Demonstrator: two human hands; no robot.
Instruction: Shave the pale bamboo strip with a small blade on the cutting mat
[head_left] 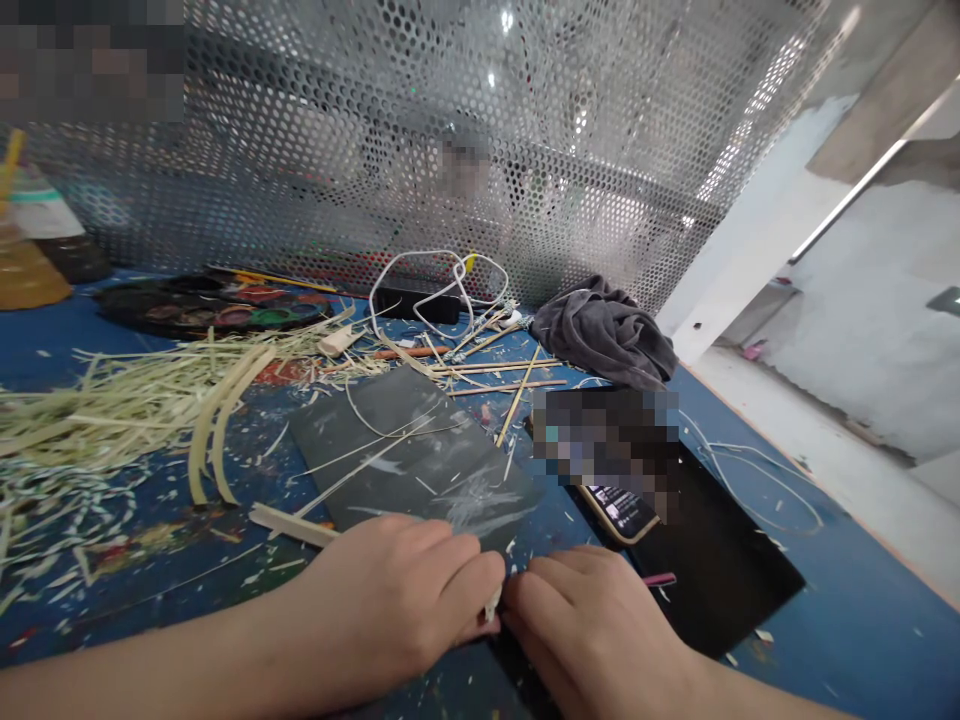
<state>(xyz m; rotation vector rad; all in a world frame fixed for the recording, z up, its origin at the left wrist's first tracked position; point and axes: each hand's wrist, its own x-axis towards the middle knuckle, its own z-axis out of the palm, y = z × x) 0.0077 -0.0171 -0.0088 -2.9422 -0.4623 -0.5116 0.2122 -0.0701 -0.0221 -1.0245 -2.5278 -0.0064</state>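
My left hand (420,595) is closed at the bottom middle, its fingers curled round a pale bamboo strip (292,525). One end of the strip sticks out to the left, and a pale bit shows by the thumb. My right hand (577,620) is closed close beside it, fingers bent inward; what it grips is hidden. Just beyond the hands lies a scratched grey board (420,450) with thin bamboo slivers on it.
Bamboo shavings (120,400) heap at left, near two curved strips (232,430) and a paint palette (217,310). A phone (622,510) lies on a black board (720,560). A grey cloth (607,330) and white cable (390,265) lie by the perforated metal screen (450,120).
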